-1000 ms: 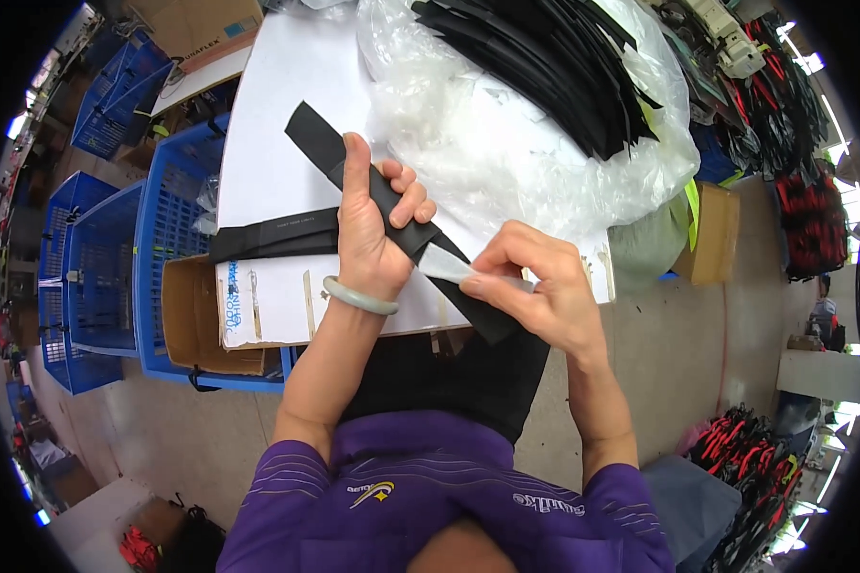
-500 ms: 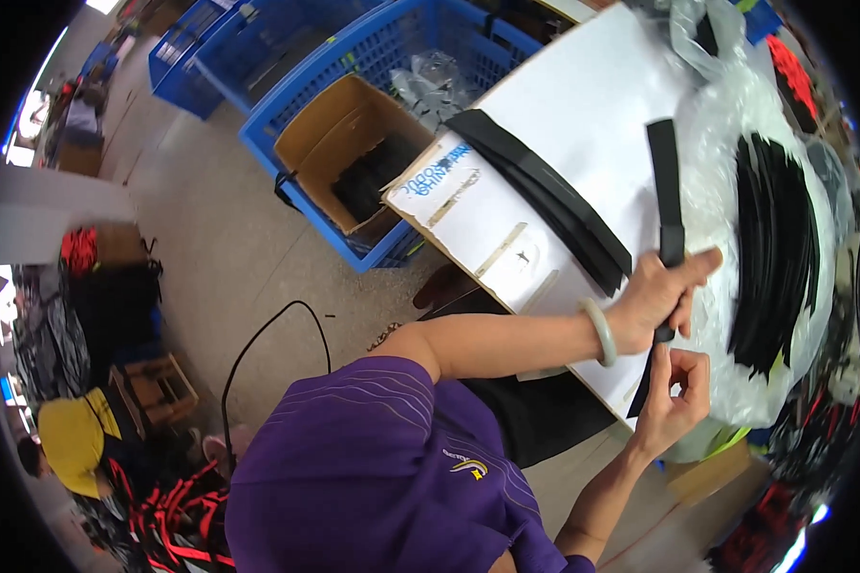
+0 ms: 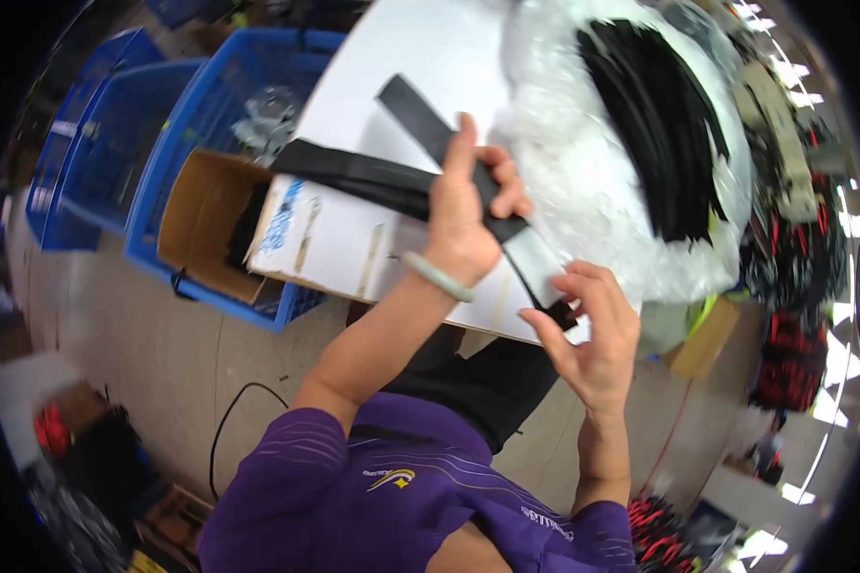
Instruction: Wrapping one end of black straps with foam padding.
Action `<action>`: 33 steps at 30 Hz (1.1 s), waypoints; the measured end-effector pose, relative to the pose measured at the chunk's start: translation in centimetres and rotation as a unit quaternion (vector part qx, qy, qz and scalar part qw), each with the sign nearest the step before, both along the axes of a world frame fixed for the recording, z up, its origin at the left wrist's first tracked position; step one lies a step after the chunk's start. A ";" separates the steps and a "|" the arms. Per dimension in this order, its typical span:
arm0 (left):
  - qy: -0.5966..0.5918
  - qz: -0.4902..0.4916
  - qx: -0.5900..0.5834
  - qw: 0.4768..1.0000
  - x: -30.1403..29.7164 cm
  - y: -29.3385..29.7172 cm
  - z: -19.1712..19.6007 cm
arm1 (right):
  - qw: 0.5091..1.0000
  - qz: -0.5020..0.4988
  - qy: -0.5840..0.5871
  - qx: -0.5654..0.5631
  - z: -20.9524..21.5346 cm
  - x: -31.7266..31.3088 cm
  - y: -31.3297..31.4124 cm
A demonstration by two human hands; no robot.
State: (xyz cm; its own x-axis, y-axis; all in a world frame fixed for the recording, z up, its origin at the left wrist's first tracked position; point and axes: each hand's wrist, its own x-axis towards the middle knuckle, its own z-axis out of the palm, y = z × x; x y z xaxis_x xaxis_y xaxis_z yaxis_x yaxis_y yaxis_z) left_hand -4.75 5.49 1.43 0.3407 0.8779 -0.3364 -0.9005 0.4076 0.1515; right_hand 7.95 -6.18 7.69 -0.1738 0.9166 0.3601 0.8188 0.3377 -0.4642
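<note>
My left hand (image 3: pixel 468 210), with a pale bangle on the wrist, is closed round a flat black strip (image 3: pixel 416 116). One end of the strip sticks out past the fingers toward the far left, and its middle is hidden by the hand. My right hand (image 3: pixel 597 329) is near the table's front edge, thumb and fingers apart around a small black end piece (image 3: pixel 561 313); whether they touch it is unclear. A bundle of black strips (image 3: pixel 354 177) lies on the white tabletop (image 3: pixel 420 38), partly behind my left hand.
A large pile of black strips (image 3: pixel 655 124) rests on clear plastic wrapping (image 3: pixel 564 191) at the right. Left of the table, a blue crate (image 3: pixel 148 224) holds an open cardboard box (image 3: pixel 196 205). A beige machine (image 3: pixel 779 143) stands far right.
The view has swung right, so the table appears further left. My left hand has turned, tilting the strip to the left. My right hand's fingers have spread from a pinch.
</note>
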 end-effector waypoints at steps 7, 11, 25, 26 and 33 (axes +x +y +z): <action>0.031 -0.012 0.040 0.999 1.1 -0.5 0.5 | 0.997 0.019 -0.022 0.069 -0.4 1.5 -0.8; 0.047 -0.016 0.095 0.994 1.3 -1.0 0.5 | 0.997 0.050 -0.019 0.061 0.1 2.4 -0.9; 0.070 -0.019 0.127 0.989 1.9 -1.5 1.1 | 0.999 0.000 0.032 0.030 -1.3 3.2 -1.7; 0.070 -0.024 0.126 0.989 2.1 -1.7 1.1 | 0.999 -0.003 0.050 0.020 -1.5 3.2 -1.8; 0.113 0.003 0.190 0.975 2.5 -2.3 1.7 | 0.978 -0.016 0.204 -0.030 -1.8 3.2 -1.9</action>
